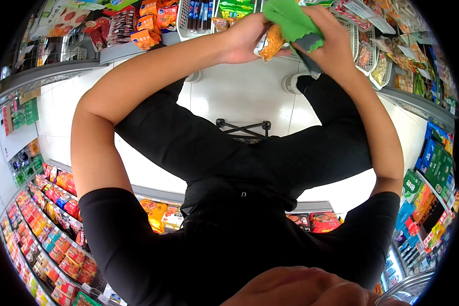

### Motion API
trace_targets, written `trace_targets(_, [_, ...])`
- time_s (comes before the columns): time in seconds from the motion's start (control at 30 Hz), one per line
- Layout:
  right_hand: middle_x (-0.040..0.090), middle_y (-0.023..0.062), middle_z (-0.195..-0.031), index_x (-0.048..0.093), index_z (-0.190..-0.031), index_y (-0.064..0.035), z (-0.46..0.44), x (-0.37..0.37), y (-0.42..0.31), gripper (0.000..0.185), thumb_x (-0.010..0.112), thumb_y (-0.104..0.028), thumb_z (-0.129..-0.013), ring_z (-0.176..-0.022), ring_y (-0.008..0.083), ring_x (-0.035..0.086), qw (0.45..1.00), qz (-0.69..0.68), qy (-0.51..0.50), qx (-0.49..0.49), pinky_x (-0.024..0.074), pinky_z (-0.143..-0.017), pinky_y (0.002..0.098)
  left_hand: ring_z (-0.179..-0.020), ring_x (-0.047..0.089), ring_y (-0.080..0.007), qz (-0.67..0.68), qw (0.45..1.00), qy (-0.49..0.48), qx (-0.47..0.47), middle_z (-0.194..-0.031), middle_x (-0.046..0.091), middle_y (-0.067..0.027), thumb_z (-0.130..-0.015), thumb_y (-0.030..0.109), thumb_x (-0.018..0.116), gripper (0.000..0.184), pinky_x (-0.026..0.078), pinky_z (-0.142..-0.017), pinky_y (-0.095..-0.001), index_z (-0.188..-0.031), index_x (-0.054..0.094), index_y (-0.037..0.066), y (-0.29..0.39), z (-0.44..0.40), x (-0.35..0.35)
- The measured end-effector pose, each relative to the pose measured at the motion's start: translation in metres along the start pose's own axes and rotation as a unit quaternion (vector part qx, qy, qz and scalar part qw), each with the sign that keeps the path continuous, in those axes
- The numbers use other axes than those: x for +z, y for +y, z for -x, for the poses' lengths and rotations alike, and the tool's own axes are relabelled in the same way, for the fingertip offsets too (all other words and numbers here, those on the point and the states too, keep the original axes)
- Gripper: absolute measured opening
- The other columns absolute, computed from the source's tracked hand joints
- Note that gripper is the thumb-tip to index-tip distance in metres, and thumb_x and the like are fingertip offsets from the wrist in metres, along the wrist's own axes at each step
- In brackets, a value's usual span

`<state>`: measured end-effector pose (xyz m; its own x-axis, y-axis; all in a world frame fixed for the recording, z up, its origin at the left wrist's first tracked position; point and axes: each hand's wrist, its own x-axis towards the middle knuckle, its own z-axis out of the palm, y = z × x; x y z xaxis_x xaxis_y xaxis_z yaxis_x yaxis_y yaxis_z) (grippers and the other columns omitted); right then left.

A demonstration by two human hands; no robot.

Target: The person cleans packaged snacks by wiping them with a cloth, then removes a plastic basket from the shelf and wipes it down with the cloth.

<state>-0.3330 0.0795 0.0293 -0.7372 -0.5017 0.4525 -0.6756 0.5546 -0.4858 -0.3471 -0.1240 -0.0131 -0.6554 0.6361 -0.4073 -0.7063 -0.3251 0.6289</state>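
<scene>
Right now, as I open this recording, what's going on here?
A person sits facing a shop's snack shelves. Their left hand holds an orange-and-white snack packet, while their right hand grips a green cloth beside it. The cloth overlaps the packet in this view; whether they touch is unclear. Both hands are raised in front of a white plastic basket and other shelf goods.

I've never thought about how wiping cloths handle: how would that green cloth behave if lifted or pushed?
The green cloth is probably floppy, since it bends and folds at the right hand. Its thin, wavy edge suggests it is light. Pushed, it would likely crumple rather than roll, having no rigid shape.
</scene>
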Motion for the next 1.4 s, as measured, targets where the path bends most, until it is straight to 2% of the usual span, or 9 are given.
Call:
trace_targets(0.1, [0.067, 0.0145, -0.114, 0.064, -0.122, -0.0028, 0.003, 0.009, -0.024, 0.053, 0.085, -0.011, -0.074, -0.105, 0.0366, 0.066, 0.999, -0.035, -0.021, -0.027, 0.0537, -0.090, 0.0389, -0.123, 0.060, -0.0214, 0.021, 1.000, 0.010, -0.008, -0.134, 0.060, -0.0072, -0.107, 0.044, 0.050, 0.050, 0.055, -0.102, -0.0409, -0.141, 0.051, 0.008, -0.004, -0.012, -0.017])
trace_targets(0.13, [0.067, 0.0058, -0.112, 0.064, -0.124, -0.0135, 0.003, 0.018, -0.023, 0.050, 0.081, -0.016, -0.077, -0.094, 0.0330, 0.068, 0.997, -0.051, 0.003, -0.061, 0.0567, -0.075, 0.0401, -0.122, 0.060, -0.0212, 0.037, 0.999, 0.002, -0.027, -0.133, 0.060, -0.0076, -0.106, 0.044, 0.050, 0.051, 0.055, -0.101, -0.0403, -0.141, 0.051, 0.008, -0.002, -0.017, -0.023])
trace_targets(0.2, [0.067, 0.0055, -0.111, 0.064, -0.124, -0.0140, 0.007, 0.021, -0.024, 0.050, 0.081, -0.017, -0.076, -0.094, 0.0315, 0.068, 0.992, -0.048, -0.081, -0.082, 0.0567, -0.073, 0.0397, -0.107, 0.069, -0.0229, 0.192, 0.973, -0.093, -0.091, -0.116, 0.072, -0.0123, -0.107, 0.037, 0.054, 0.042, 0.057, -0.094, -0.0361, -0.129, 0.065, 0.003, 0.007, -0.021, -0.030])
trace_targets(0.27, [0.067, 0.0044, -0.110, 0.065, -0.122, -0.0151, 0.008, 0.019, -0.025, 0.048, 0.081, -0.017, -0.076, -0.094, 0.0286, 0.068, 0.984, -0.023, -0.148, -0.100, 0.0566, -0.072, 0.0391, -0.110, 0.069, -0.0242, 0.141, 0.986, -0.083, -0.039, -0.119, 0.071, -0.0124, -0.109, 0.040, 0.048, 0.045, 0.055, -0.098, -0.0373, -0.130, 0.064, 0.004, 0.009, -0.021, -0.030])
trace_targets(0.67, [0.065, 0.0177, -0.120, 0.063, -0.125, -0.0006, -0.001, -0.018, -0.001, 0.062, 0.086, -0.010, -0.068, -0.108, 0.0359, 0.064, 0.988, -0.095, -0.077, -0.093, 0.0509, -0.095, 0.0380, -0.114, 0.066, -0.0241, 0.105, 0.994, -0.013, -0.024, -0.122, 0.070, -0.0107, -0.110, 0.040, 0.043, 0.045, 0.052, -0.104, -0.0385, -0.129, 0.063, 0.005, 0.017, -0.015, -0.024])
trace_targets(0.83, [0.067, 0.0100, -0.117, 0.065, -0.124, -0.0073, 0.000, -0.004, -0.007, 0.060, 0.086, -0.014, -0.069, -0.104, 0.0346, 0.066, 0.990, -0.062, -0.112, -0.057, 0.0542, -0.089, 0.0400, -0.107, 0.068, -0.0240, 0.106, 0.994, -0.021, -0.023, -0.115, 0.070, -0.0111, -0.110, 0.040, 0.041, 0.044, 0.054, -0.099, -0.0375, -0.125, 0.063, 0.005, 0.015, -0.016, -0.023])
trace_targets(1.03, [0.067, 0.0087, -0.116, 0.066, -0.124, -0.0106, 0.005, -0.008, -0.002, 0.061, 0.087, -0.017, -0.068, -0.102, 0.0350, 0.067, 0.976, -0.068, -0.203, -0.047, 0.0555, -0.085, 0.0406, -0.095, 0.068, -0.0225, 0.172, 0.968, -0.181, -0.032, -0.103, 0.069, -0.0097, -0.111, 0.040, 0.039, 0.045, 0.057, -0.088, -0.0355, -0.124, 0.062, 0.004, 0.010, -0.033, -0.058])
trace_targets(1.13, [0.067, 0.0086, -0.115, 0.065, -0.124, -0.0106, 0.003, -0.014, 0.000, 0.060, 0.087, -0.017, -0.068, -0.102, 0.0349, 0.067, 0.984, -0.072, -0.161, -0.026, 0.0553, -0.085, 0.0411, -0.094, 0.068, -0.0231, 0.113, 0.993, -0.008, -0.010, -0.102, 0.069, -0.0101, -0.111, 0.040, 0.039, 0.045, 0.057, -0.088, -0.0358, -0.124, 0.061, 0.004, 0.019, -0.017, -0.029])
trace_targets(1.4, [0.067, 0.0098, -0.121, 0.065, -0.129, -0.0125, 0.004, -0.012, 0.003, 0.063, 0.086, -0.018, -0.069, -0.104, 0.0347, 0.067, 0.963, -0.014, -0.269, -0.025, 0.0546, -0.088, 0.0428, -0.098, 0.069, -0.0234, 0.094, 0.995, -0.031, -0.019, -0.108, 0.070, -0.0113, -0.110, 0.040, 0.041, 0.045, 0.056, -0.092, -0.0371, -0.125, 0.062, 0.003, 0.016, -0.021, -0.034])
